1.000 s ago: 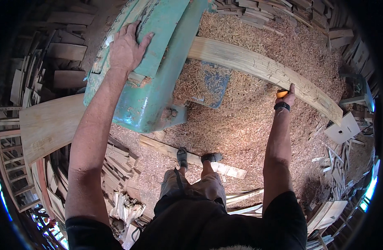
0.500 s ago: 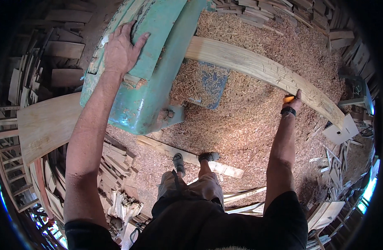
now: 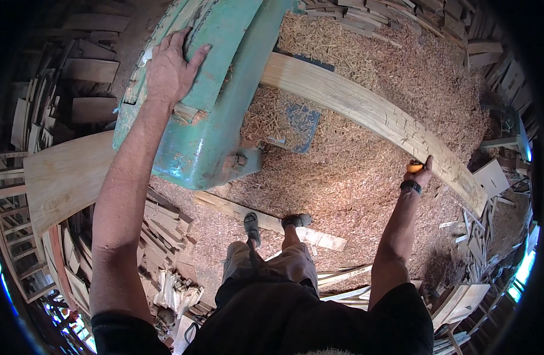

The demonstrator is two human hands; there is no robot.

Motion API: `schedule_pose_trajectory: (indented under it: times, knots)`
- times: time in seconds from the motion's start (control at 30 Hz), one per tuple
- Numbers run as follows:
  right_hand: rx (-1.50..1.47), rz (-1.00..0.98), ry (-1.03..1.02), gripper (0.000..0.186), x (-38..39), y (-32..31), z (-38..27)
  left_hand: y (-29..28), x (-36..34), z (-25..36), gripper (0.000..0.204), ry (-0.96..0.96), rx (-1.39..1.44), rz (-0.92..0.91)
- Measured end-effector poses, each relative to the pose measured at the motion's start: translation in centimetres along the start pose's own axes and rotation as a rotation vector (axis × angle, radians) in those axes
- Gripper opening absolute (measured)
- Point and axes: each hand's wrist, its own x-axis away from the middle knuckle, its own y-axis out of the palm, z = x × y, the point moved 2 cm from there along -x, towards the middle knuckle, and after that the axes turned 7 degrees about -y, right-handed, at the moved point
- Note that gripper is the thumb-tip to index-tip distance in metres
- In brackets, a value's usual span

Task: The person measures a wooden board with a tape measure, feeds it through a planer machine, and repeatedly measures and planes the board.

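From the green machine [image 3: 210,133] juts a pale, grained plank [image 3: 366,106]

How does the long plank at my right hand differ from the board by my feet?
The long plank runs from the green machine past the right hand; the floor board lies among wood shavings.
The long plank looks wider than the floor board.
The long plank looks curvier than the floor board, perhaps a fisheye effect.
Both are pale wood.

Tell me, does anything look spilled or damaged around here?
Yes: wood shavings lie strewn beside the green machine, partly covering a blue panel as if spilled. The machine, under the left hand, also looks worn, its paint scuffed and patchy.
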Motion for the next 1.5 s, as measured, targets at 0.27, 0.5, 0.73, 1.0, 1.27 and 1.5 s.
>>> schedule_pose_trajectory:
  times: [0.27, 0.5, 0.73, 1.0, 1.27, 1.5]
  knots:
    - [-0.007, 0.096, -0.006, 0.024, 4.7, -5.2, -1.3, 0.0, 0.1, -0.2, 0.066, 0.02, 0.015, 0.03]
    - [-0.011, 0.134, -0.06, 0.028, 7.8, -8.6, -3.5, 0.2, 0.1, -0.5, 0.067, 0.018, 0.014, 0.048]
    - [0.022, 0.124, -0.193, 0.023, 9.7, -11.0, -11.0, 0.6, 0.3, -0.4, 0.069, -0.024, 0.045, 0.017]
    - [-0.14, -0.016, -0.22, 0.029, 14.8, -18.4, -15.7, 0.5, -0.1, -1.5, 0.07, 0.007, -0.019, 0.054]
    - [-0.217, 0.123, -0.327, 0.038, 18.3, -21.4, -24.2, -1.3, 2.5, 3.3, 0.051, 0.358, -0.142, 0.26]
    - [-0.217, 0.204, -0.439, 0.037, 22.5, -19.7, -30.5, 1.6, 16.4, 18.5, 0.073, 0.687, 0.432, -0.231]
